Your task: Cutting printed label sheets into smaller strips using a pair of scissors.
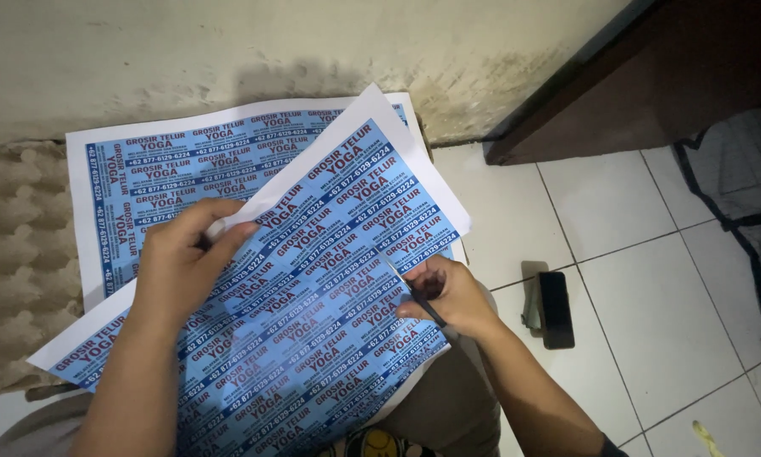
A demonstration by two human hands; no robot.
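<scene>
A blue printed label sheet with white margins (330, 254) lies tilted over my lap. My left hand (181, 258) pinches its upper left edge between thumb and fingers. My right hand (448, 296) rests on the sheet's right edge and grips a thin dark tool (427, 309), seemingly a blade or scissors, its tip against the paper. A second blue label sheet (169, 165) lies flat underneath, towards the wall.
Grey egg cartons (16, 254) are stacked at the left under the sheets. A black phone (556, 309) lies on the white floor tiles to the right. A stained wall (228, 51) runs behind, with a dark wooden door (651, 76) at upper right.
</scene>
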